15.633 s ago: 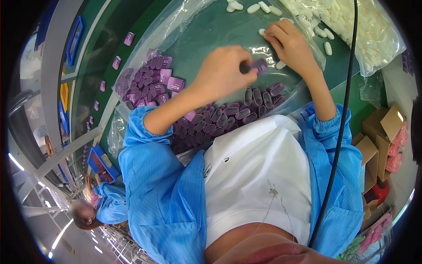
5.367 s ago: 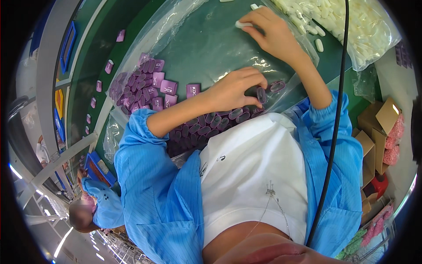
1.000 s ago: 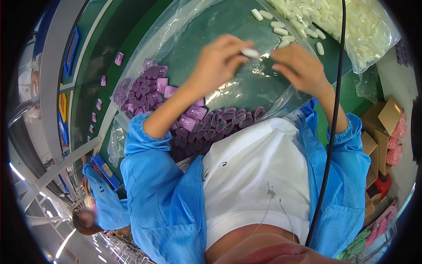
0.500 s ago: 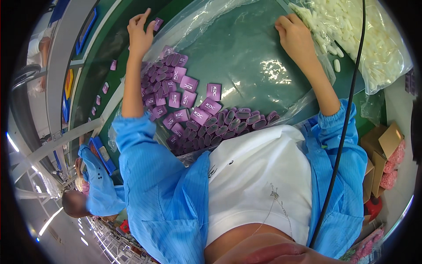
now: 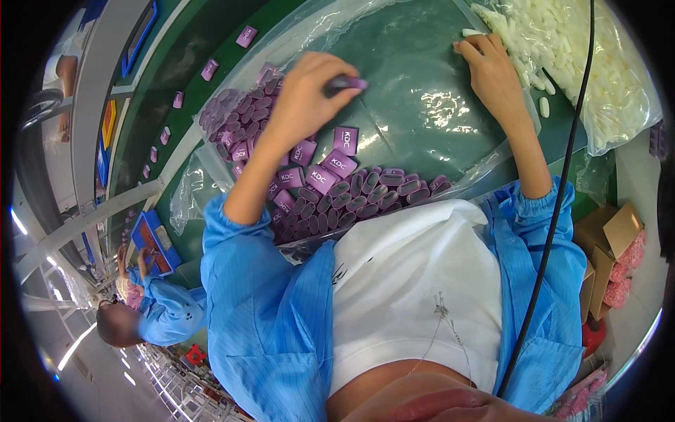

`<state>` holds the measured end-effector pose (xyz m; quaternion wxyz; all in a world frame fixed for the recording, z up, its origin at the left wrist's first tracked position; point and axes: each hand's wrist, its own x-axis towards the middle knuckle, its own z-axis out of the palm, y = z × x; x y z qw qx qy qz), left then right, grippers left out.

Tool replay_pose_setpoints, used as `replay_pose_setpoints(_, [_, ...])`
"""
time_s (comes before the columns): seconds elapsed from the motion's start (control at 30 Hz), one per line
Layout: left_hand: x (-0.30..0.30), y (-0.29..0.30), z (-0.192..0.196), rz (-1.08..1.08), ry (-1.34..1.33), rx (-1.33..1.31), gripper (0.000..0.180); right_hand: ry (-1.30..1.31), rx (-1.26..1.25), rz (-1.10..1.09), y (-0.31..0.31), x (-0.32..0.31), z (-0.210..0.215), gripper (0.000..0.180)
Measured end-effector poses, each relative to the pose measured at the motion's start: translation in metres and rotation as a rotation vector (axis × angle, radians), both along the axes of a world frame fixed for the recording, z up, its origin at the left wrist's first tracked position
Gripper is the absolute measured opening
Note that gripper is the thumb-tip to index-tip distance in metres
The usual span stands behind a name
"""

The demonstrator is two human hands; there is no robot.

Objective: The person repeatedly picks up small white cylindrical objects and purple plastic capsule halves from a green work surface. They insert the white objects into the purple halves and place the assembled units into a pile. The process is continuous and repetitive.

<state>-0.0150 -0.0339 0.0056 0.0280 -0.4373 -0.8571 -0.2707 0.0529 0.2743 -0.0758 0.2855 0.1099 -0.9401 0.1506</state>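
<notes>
Between the left hand (image 5: 309, 97) and the right hand (image 5: 489, 67), the clear plastic sheet (image 5: 408, 77) leaves a wide open passage, into which the gripped purple case (image 5: 357, 84) juts; a heap of purple cases (image 5: 242, 116) stands between the left forearm and the pale rail (image 5: 184, 149); beyond it, the green belt (image 5: 226, 35) offers gaps between spaced cases; a bank of cases (image 5: 351, 200) blocks the strip along the shirt; a bag of white pieces (image 5: 605, 91) walls the right hand's outer side, crossed by a black cable (image 5: 560, 197).
</notes>
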Motion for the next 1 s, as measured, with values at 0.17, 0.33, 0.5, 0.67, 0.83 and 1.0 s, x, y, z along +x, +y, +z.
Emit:
replay_pose_setpoints(0.17, [0.007, 0.045, -0.042, 0.01, -0.197, 0.187, 0.027, -0.041, -0.385, 0.23, -0.033, 0.013, 0.018, 0.018])
replay_pose_setpoints(0.33, [0.012, 0.048, -0.047, 0.131, -0.288, 0.123, 0.027, -0.013, -0.522, 0.437, -0.071, 0.014, 0.033, 0.021])
replay_pose_setpoints(0.5, [0.015, 0.044, -0.053, 0.132, -0.303, 0.234, 0.028, 0.045, -0.368, 0.427, -0.085, 0.011, 0.029, 0.023])
replay_pose_setpoints(0.67, [0.013, 0.046, -0.055, 0.157, -0.297, 0.243, 0.028, 0.054, -0.352, 0.433, -0.095, 0.005, 0.028, 0.023])
replay_pose_setpoints(0.83, [0.016, 0.045, -0.056, 0.093, -0.28, 0.311, 0.027, 0.018, -0.293, 0.441, -0.086, 0.012, 0.031, 0.026])
replay_pose_setpoints(1.0, [0.017, 0.042, -0.061, 0.063, -0.246, 0.286, 0.028, 0.018, -0.278, 0.479, -0.081, 0.016, 0.026, 0.031])
